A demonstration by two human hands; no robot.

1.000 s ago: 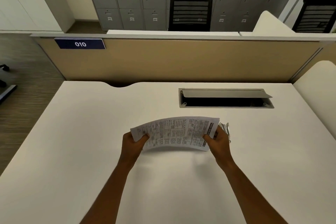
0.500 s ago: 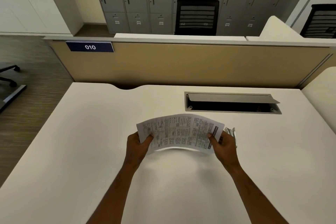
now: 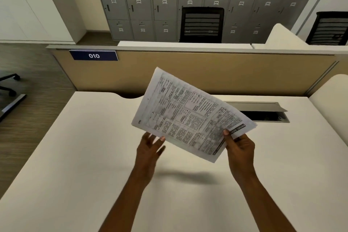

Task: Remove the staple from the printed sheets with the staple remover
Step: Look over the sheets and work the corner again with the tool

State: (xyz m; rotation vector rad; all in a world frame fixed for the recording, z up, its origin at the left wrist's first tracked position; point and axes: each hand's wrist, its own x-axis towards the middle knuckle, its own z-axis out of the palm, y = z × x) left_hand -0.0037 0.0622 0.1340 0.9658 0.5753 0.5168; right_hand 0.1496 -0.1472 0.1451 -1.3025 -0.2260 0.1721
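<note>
The printed sheets [image 3: 188, 117] are lifted above the white desk [image 3: 75, 156], tilted with their far left corner raised. My right hand [image 3: 239, 147] pinches their near right corner, thumb on top beside a dark banner. My left hand [image 3: 150, 147] is just below the sheets' near left edge, fingers spread and relaxed, a fingertip touching the edge. The staple remover is hidden in this view. I cannot make out the staple.
A cable tray [image 3: 263, 113] with its grey lid raised is set into the desk behind the sheets. A tan divider panel [image 3: 207, 73] with a blue "010" sign [image 3: 93, 55] closes the desk's far side. Grey lockers [image 3: 163, 2] and black chairs [image 3: 201, 24] stand beyond.
My left hand has let go of the sheets and opened. My right hand has lifted and turned the sheets, so the left side swung up and away. The staple remover is no longer visible.
</note>
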